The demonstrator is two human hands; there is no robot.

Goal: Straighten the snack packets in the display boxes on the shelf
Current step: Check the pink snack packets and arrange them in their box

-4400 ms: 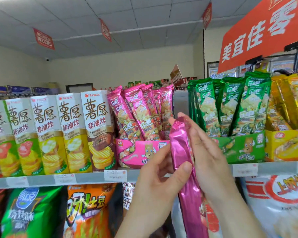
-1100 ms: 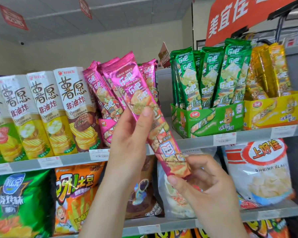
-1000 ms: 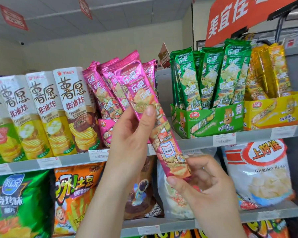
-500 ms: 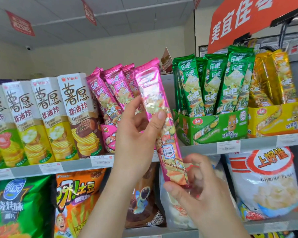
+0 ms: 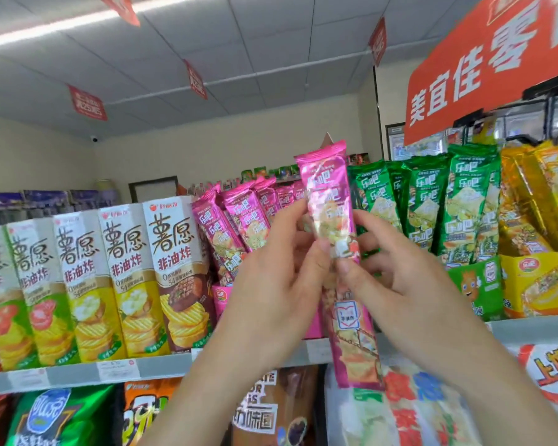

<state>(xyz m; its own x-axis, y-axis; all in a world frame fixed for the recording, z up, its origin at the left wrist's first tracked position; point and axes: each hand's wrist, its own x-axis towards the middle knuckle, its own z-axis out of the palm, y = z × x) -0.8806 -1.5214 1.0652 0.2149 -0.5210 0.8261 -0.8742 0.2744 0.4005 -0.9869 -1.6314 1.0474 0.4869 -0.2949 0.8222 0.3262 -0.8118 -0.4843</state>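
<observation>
The long pink foil snack packet (image 5: 327, 188) I'm holding now stands almost upright. A second ago it leaned hard to the left, top towards the pink row. It is in the air in front of the shelf, before the gap between the pink cardboard display box (image 5: 221, 296) and the green cardboard display box (image 5: 474, 284). Its top seal sits above every other packet and its bottom end hangs free below the grey shelf edge (image 5: 161, 365).

My right hand (image 5: 400, 291) has left the bottom end and come up to the middle of the packet. It pinches there opposite my left hand (image 5: 271, 300), which also grips the middle, thumb on the front face. Both hands are closed on this one packet and nothing else.

I read this as the packet turned printed side out, squared up and ready to go back. It is not yet in the box.

The row of pink foil packets (image 5: 239, 220) already in the pink box leans left, so I expect more straightening there. To the right stand the green foil packets (image 5: 429, 204) and the yellow cardboard display box (image 5: 535, 278). To the left are the tall white-and-yellow crisp cartons (image 5: 171, 268).
</observation>
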